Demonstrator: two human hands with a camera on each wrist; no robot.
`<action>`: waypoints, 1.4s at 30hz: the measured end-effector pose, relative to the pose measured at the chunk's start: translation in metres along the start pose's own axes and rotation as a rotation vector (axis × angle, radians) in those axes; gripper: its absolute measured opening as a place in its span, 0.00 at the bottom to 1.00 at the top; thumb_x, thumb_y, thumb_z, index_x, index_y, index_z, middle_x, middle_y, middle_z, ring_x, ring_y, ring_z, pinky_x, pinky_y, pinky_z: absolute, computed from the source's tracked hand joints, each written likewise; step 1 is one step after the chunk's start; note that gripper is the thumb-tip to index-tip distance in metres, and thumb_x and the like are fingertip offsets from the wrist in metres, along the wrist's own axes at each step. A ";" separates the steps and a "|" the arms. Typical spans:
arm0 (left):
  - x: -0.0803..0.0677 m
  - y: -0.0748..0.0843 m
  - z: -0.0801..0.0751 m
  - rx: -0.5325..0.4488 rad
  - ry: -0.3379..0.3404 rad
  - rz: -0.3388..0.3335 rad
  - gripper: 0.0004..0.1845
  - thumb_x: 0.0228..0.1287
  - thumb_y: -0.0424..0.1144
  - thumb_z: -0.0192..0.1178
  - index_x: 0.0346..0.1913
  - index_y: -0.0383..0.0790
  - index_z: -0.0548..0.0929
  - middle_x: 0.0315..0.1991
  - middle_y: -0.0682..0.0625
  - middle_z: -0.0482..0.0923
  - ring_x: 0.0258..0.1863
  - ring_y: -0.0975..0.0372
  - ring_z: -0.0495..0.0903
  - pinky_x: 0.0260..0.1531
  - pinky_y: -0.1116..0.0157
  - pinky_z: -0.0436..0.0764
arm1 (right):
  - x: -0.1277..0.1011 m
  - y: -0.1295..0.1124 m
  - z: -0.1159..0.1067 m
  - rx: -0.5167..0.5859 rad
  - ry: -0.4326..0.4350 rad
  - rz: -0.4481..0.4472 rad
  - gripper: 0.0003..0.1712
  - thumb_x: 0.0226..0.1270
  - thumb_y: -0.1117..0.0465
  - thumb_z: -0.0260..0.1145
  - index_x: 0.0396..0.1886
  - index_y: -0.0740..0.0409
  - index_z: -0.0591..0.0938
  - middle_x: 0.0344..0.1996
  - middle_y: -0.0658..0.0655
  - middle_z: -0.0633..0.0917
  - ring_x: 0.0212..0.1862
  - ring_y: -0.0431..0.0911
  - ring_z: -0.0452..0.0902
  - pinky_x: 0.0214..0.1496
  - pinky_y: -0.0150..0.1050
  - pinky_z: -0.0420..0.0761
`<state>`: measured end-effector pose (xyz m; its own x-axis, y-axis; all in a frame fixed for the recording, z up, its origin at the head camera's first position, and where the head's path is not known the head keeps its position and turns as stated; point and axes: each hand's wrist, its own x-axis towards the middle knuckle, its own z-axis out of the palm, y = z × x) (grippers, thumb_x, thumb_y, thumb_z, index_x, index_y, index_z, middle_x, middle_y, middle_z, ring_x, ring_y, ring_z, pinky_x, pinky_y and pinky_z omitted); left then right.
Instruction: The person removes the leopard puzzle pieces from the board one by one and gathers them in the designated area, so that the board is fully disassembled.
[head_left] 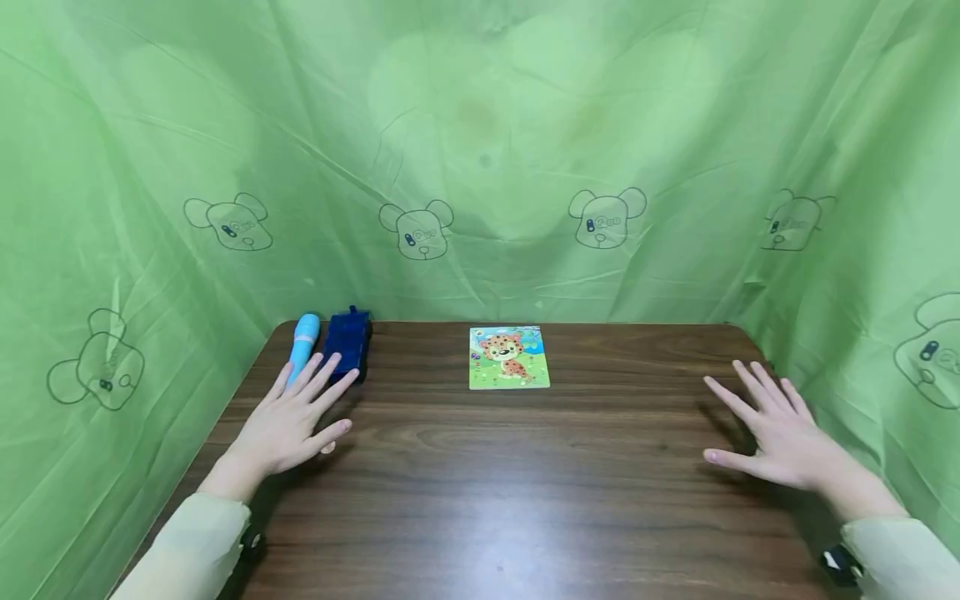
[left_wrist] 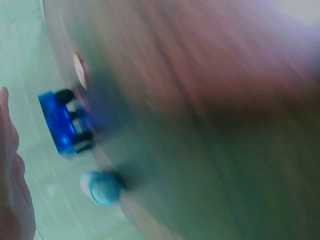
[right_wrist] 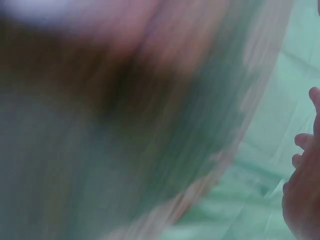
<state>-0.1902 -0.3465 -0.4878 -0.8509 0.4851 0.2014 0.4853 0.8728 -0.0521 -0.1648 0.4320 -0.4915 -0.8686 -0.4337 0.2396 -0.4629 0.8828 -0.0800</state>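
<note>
left hand (head_left: 288,421) hovers flat with fingers spread, holding nothing, its fingertips just short of the dark blue toy car (head_left: 347,340) and light blue pen (head_left: 303,342) at 10 o'clock on the table (head_left: 480,492). right hand (head_left: 772,429) is relaxed and spread too, out at 3 o'clock, well apart from the leopard puzzle (head_left: 509,357) at 12.

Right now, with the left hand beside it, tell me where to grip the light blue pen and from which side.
Grip the light blue pen around its middle, probably coming from above with the left hand. It lies flat on the table, lengthwise away from the person, with the dark blue toy vehicle close on its right, so fingers fit best over the top and the open left side.
</note>
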 end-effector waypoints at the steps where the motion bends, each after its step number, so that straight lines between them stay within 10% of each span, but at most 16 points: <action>1: 0.005 0.003 0.000 0.000 0.003 0.006 0.43 0.81 0.68 0.53 0.90 0.58 0.56 0.90 0.44 0.47 0.89 0.46 0.43 0.84 0.38 0.43 | 0.006 -0.005 0.001 0.019 -0.007 0.003 0.70 0.57 0.30 0.81 0.92 0.38 0.54 0.90 0.66 0.43 0.89 0.63 0.30 0.85 0.64 0.23; 8: 0.048 0.037 -0.001 -0.025 0.017 0.043 0.45 0.79 0.71 0.53 0.90 0.56 0.57 0.90 0.44 0.49 0.88 0.44 0.49 0.83 0.36 0.45 | 0.058 -0.047 0.009 0.181 -0.009 0.022 0.69 0.60 0.34 0.82 0.92 0.37 0.52 0.87 0.68 0.52 0.82 0.76 0.53 0.68 0.84 0.62; 21: 0.131 0.110 0.008 -0.397 0.036 -0.122 0.45 0.79 0.57 0.63 0.87 0.39 0.60 0.80 0.37 0.70 0.78 0.43 0.72 0.77 0.38 0.67 | 0.141 -0.118 0.036 0.509 0.049 0.102 0.48 0.75 0.45 0.76 0.86 0.55 0.66 0.78 0.68 0.70 0.75 0.69 0.69 0.73 0.71 0.71; 32: 0.160 0.135 0.044 -0.795 0.100 -0.295 0.38 0.78 0.47 0.65 0.82 0.35 0.67 0.76 0.36 0.74 0.76 0.44 0.74 0.75 0.45 0.73 | 0.184 -0.157 0.075 0.978 0.060 0.282 0.37 0.80 0.54 0.72 0.81 0.60 0.72 0.72 0.69 0.79 0.71 0.63 0.79 0.70 0.60 0.79; 42: 0.159 0.146 0.060 -0.763 0.009 -0.242 0.36 0.78 0.47 0.66 0.82 0.38 0.71 0.80 0.38 0.71 0.83 0.42 0.63 0.79 0.43 0.66 | 0.184 -0.173 0.098 1.010 -0.015 0.335 0.30 0.85 0.60 0.65 0.80 0.64 0.74 0.72 0.65 0.81 0.66 0.58 0.80 0.63 0.51 0.82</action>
<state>-0.2672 -0.1390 -0.5218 -0.9503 0.2834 0.1292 0.2933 0.6749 0.6771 -0.2619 0.1820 -0.5280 -0.9778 -0.2046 0.0447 -0.1256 0.4018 -0.9071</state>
